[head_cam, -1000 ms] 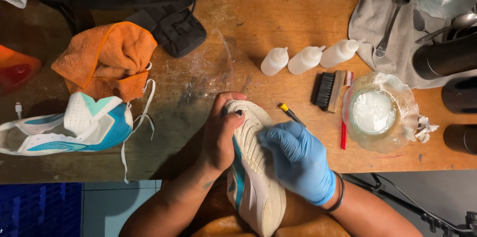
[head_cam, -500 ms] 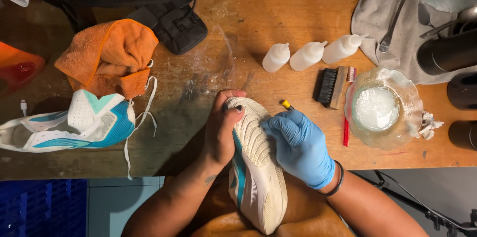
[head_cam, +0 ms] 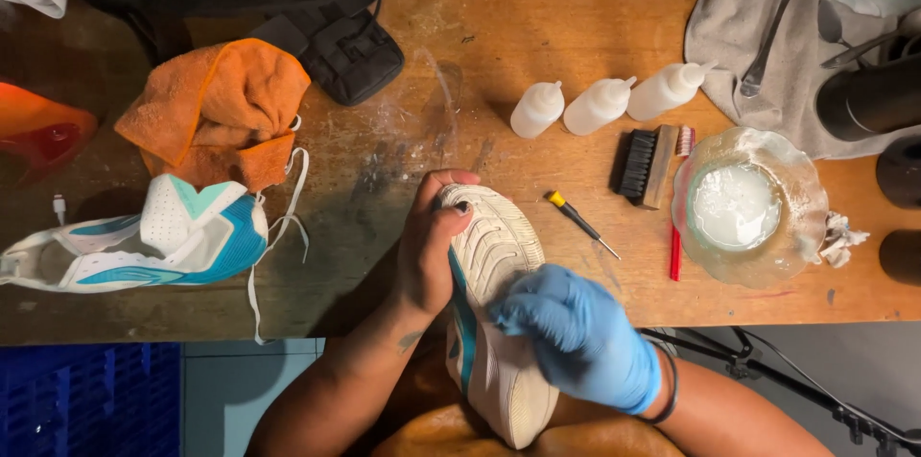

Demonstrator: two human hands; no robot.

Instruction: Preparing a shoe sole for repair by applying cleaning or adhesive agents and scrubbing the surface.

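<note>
The bare left hand clamps the toe of the upturned white sneaker over the worktop edge while the gloved right hand closes on its sole, which looks light, stiff-soled and likely best held at toe and midsole.

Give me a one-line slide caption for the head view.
Bare left hand grips an upturned white sneaker while the blue-gloved right hand presses on its sole, above a wooden table.
</note>
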